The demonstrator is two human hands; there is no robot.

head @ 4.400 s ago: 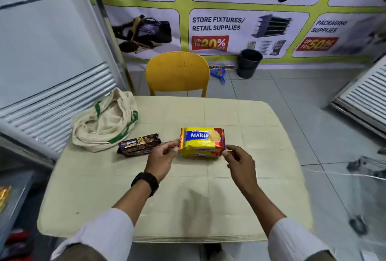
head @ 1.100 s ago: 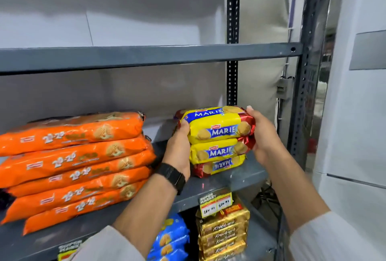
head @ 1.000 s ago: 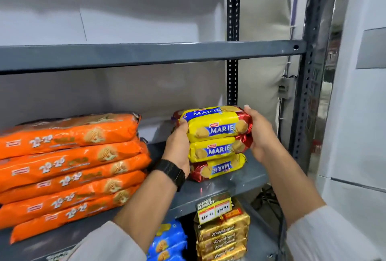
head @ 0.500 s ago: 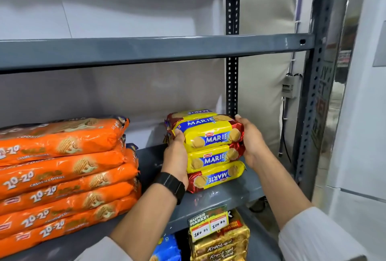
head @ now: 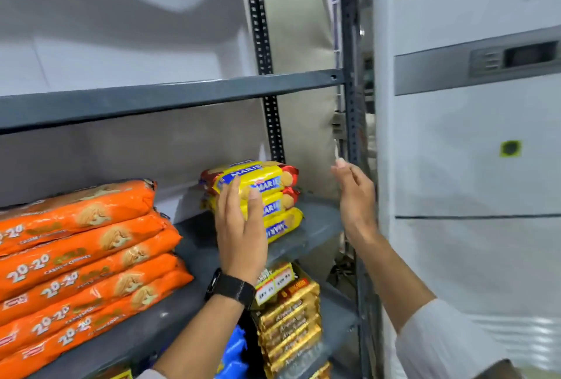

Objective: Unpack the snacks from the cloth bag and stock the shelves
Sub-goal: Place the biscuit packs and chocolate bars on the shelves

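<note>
A stack of three yellow and red Marie biscuit packs (head: 273, 184) rests on the grey metal shelf (head: 315, 227), towards its right end. My left hand (head: 239, 227) lies flat against the front left of the stack, fingers extended and touching the top two packs. My right hand (head: 355, 193) hovers off to the right of the stack, apart from it, fingers loosely spread and holding nothing. The cloth bag is out of view.
Several orange 20-20 cookie packs (head: 85, 257) are stacked on the same shelf at the left. Below, gold packs (head: 288, 315) and blue packs (head: 233, 354) fill a lower shelf behind a price tag (head: 273, 284). A white cabinet unit (head: 473, 166) stands right of the rack's upright.
My right hand has let go of the top Marie pack and drawn away to the right. My left hand has shifted from gripping the stack's side to resting flat on its front.
</note>
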